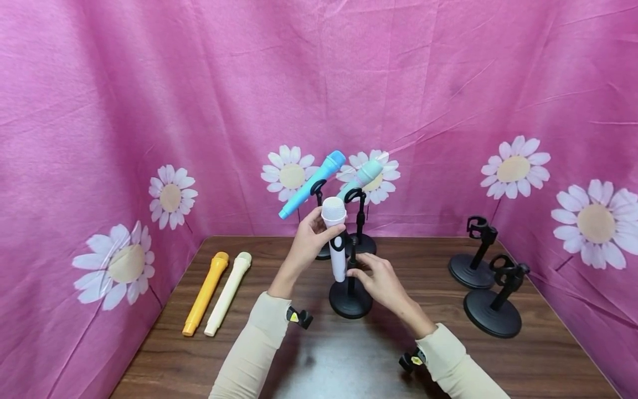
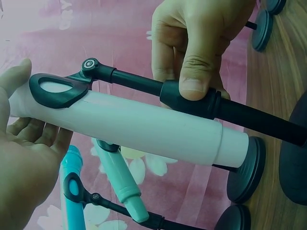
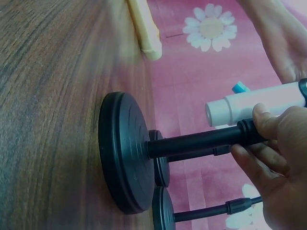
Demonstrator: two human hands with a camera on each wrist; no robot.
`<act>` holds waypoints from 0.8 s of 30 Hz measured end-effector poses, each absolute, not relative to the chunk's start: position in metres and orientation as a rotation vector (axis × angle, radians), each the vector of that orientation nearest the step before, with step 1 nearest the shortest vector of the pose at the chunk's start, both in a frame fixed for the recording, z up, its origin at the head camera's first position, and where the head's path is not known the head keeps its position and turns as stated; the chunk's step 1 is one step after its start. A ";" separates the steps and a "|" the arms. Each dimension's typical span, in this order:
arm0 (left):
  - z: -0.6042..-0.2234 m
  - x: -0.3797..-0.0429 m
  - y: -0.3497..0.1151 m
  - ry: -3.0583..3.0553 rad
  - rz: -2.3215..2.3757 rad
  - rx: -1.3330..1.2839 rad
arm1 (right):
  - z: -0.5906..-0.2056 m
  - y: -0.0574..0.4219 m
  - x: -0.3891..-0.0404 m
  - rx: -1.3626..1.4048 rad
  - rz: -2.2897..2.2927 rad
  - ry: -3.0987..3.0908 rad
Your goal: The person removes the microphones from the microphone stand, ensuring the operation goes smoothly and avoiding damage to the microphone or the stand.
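Observation:
A white microphone (image 1: 338,260) stands nearly upright in the ring clip (image 2: 58,91) of a black desk stand (image 1: 350,302). My left hand (image 1: 305,244) grips its upper part just below the mesh head, thumb on the near side. With thumb and fingers, my right hand (image 1: 381,280) pinches the collar (image 2: 192,98) on the stand's pole. In the right wrist view the stand's round base (image 3: 125,153) rests on the wooden table. The microphone's lower end hangs beside the pole, above the base.
Behind, a blue microphone (image 1: 313,184) and a mint microphone (image 1: 366,173) tilt in two more stands. An orange microphone (image 1: 206,293) and a cream microphone (image 1: 228,293) lie on the left of the table (image 1: 169,354). Two vacant stands (image 1: 492,313) are at the right. A pink curtain (image 1: 239,83) surrounds the table.

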State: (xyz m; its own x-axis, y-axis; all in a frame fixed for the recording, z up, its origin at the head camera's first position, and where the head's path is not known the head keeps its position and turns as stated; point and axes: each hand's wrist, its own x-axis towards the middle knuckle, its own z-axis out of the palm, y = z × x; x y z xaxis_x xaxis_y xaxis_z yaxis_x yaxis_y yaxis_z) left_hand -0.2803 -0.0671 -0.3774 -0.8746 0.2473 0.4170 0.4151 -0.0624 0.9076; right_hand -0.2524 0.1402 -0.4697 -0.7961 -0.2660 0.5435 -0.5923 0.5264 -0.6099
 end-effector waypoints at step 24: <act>-0.376 -0.283 -0.065 -2.040 -2.096 -0.740 | -0.471 0.140 -0.254 0.719 1.169 -2.361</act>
